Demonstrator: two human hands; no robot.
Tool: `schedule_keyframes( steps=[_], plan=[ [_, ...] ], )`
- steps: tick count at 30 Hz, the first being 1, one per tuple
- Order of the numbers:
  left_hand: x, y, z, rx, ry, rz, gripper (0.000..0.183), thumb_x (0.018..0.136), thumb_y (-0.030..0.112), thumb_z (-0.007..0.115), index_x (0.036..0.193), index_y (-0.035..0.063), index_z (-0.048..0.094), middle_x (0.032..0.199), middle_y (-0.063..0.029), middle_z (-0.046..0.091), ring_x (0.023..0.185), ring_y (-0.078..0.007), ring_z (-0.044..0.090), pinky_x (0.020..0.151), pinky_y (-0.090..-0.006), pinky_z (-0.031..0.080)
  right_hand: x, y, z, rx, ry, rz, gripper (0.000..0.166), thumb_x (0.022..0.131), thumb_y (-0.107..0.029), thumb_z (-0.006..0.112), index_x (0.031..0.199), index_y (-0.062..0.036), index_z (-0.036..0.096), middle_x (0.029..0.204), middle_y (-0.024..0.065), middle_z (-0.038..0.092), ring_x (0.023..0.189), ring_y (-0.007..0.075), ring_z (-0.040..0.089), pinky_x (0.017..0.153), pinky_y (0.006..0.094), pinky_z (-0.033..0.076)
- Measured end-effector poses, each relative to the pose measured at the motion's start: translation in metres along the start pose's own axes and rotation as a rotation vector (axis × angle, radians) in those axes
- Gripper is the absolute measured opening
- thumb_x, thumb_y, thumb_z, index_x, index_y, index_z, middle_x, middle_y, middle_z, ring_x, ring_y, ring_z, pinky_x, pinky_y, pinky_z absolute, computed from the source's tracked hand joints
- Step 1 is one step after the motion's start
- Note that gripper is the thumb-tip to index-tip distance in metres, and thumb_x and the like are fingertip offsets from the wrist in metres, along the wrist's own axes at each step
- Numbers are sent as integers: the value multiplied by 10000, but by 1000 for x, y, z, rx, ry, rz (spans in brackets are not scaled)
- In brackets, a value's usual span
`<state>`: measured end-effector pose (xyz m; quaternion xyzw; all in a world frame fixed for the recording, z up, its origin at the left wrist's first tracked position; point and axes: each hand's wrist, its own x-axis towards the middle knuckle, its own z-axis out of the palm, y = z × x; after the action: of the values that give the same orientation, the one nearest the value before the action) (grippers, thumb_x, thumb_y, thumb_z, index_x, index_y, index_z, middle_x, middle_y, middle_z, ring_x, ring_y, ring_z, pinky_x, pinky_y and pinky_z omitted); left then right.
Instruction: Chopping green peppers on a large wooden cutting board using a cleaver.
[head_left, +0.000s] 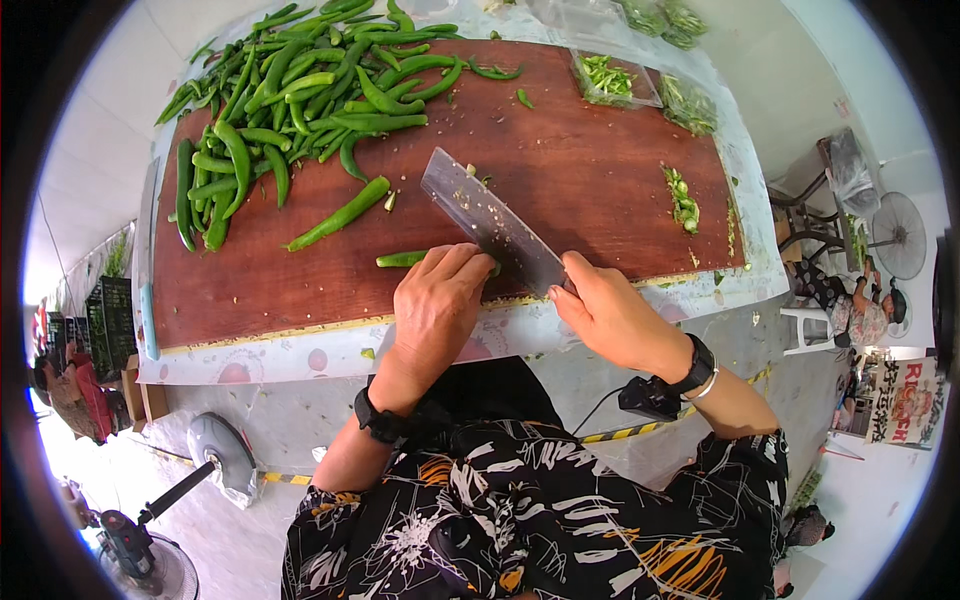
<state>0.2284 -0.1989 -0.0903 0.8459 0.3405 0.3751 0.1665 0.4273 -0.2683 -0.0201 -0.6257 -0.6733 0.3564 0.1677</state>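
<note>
My left hand (444, 296) presses a green chili pepper (402, 259) onto the reddish-brown wooden board (600, 165), its fingers bent over the pepper's right part. In my right hand (616, 311) is a cleaver (495, 225), gripped near the back of its blade, which slants up and left and carries small bits of pepper and seeds. The cleaver's lower edge is close to my left fingertips; whether they touch cannot be told. Another whole pepper (341, 215) lies left of the blade. A large heap of green peppers (300, 97) covers the board's upper left.
Sliced pepper fills a clear plastic container (606, 79) at upper right, near bagged greens (686, 105). Pepper slices (681, 201) lie on the board's right. A long knife (148, 300) rests along the left edge. A fan (150, 555) stands lower left; people sit at both far sides.
</note>
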Motion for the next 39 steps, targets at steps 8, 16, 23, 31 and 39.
schedule_keyframes(
  steps=[8, 16, 23, 31, 39],
  plan=[
    [-3, 0, 1, 29, -9, -13, 153, 779, 36, 690, 926, 75, 677, 939, -48, 667, 892, -259, 639, 753, -352, 524, -16, -6, -7, -22, 43, 5, 234, 963, -156, 537, 929, 8, 375, 682, 261, 556, 663, 479, 549, 554, 506, 398],
    [0, 1, 1, 21, -6, -13, 165, 765, 32, 695, 923, 72, 676, 939, -42, 669, 896, -256, 640, 757, -353, 524, -20, -9, -10, -72, -47, 49, 240, 965, -164, 532, 911, 9, 375, 683, 258, 557, 678, 485, 544, 569, 517, 389],
    [0, 2, 0, 30, -19, -19, 178, 764, 21, 687, 933, 73, 673, 939, -44, 665, 899, -260, 639, 760, -355, 524, -1, -4, -4, -64, -61, -11, 237, 959, -157, 532, 910, 10, 371, 672, 250, 554, 672, 477, 546, 567, 521, 392],
    [-2, 2, 1, 17, 7, -9, 168, 771, 23, 689, 932, 67, 669, 944, -53, 664, 903, -262, 643, 761, -353, 526, -9, -2, -7, -51, 24, -47, 236, 960, -164, 534, 921, 8, 377, 670, 246, 553, 667, 479, 542, 567, 519, 396],
    [-1, 1, 3, 28, 26, -11, 152, 775, 32, 693, 923, 62, 671, 939, -56, 663, 891, -269, 645, 752, -354, 526, -19, -8, -11, -93, -45, -6, 240, 961, -169, 536, 913, 6, 379, 669, 242, 554, 668, 479, 542, 567, 523, 393]
  ],
)
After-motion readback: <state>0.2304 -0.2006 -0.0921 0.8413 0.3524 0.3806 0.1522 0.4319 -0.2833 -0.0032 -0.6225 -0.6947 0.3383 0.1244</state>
